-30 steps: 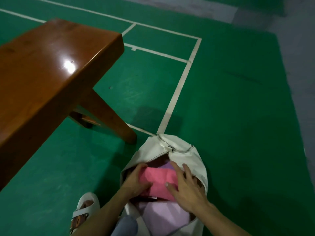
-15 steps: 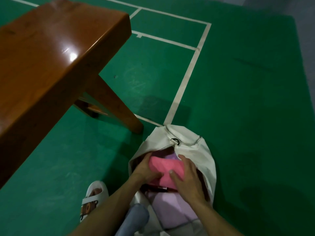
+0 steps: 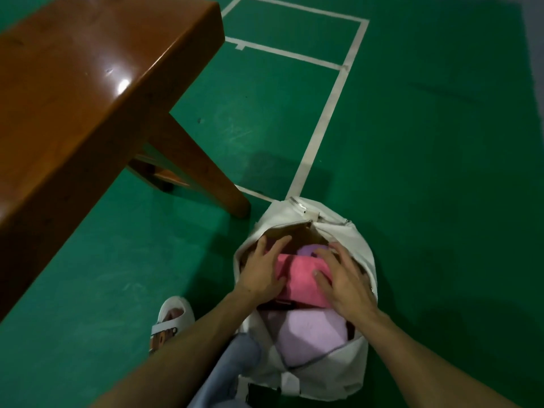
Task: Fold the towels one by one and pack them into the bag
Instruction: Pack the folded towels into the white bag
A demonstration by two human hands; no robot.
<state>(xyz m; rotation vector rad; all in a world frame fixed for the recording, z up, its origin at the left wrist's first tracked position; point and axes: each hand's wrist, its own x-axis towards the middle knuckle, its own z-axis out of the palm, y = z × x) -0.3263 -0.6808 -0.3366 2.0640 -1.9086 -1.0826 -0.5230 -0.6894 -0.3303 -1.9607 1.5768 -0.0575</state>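
— Where is the pink towel to be found?
— The pink towel (image 3: 303, 278) is seen folded in the open mouth of the white bag (image 3: 350, 234). The bag is stood on the green floor (image 3: 426, 172), just beside the foot of the wooden bench (image 3: 88, 98) leg, at the meeting of two white court lines (image 3: 323, 119).
— And how is each grip held?
— The left hand (image 3: 263, 269) is laid on the towel's left end and the right hand (image 3: 344, 278) on its right end. Both grips are kept apart, with the fingers spread and pressed on the cloth; nothing is clasped.
— What else is packed?
— A lilac towel (image 3: 309, 337) is seen at the nearer side, partly under the pink one, and a purple fold (image 3: 312, 248) is shown beyond it.
— And beside the bag?
— A white sandal (image 3: 173, 316) and a jeans leg (image 3: 232, 369) are seen to its left.
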